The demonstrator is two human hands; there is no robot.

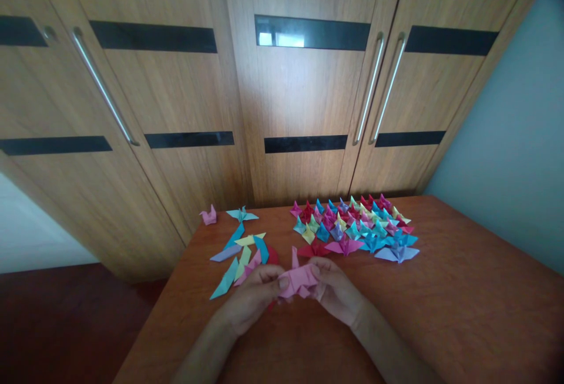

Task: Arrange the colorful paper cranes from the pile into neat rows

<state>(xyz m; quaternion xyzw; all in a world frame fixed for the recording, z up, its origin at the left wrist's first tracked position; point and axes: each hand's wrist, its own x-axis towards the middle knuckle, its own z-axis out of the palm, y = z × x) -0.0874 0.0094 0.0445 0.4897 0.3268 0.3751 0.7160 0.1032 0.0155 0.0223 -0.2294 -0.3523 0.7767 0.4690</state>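
A pink folded-paper piece, which looks like an origami crane point(298, 280), is held up between both hands above the near part of the table. One narrow point of it sticks upward. My left hand point(259, 291) pinches its left side, thumb on top. On the right side, my right hand point(333, 290) grips the paper with thumb and fingers. Just beyond the left hand lie several flat folded paper strips point(227, 279) in teal, blue, yellow, green, pink and lilac. Part of a red paper piece point(272, 255) shows behind the left fingers.
Rows of finished paper cranes point(348, 219) in many colours cover the table's back right. A light-blue crane point(242, 214) and a small pink folded piece point(208, 215) sit at the back left. The brown table point(462, 290) meets a wooden wardrobe point(299, 96) with metal handles.
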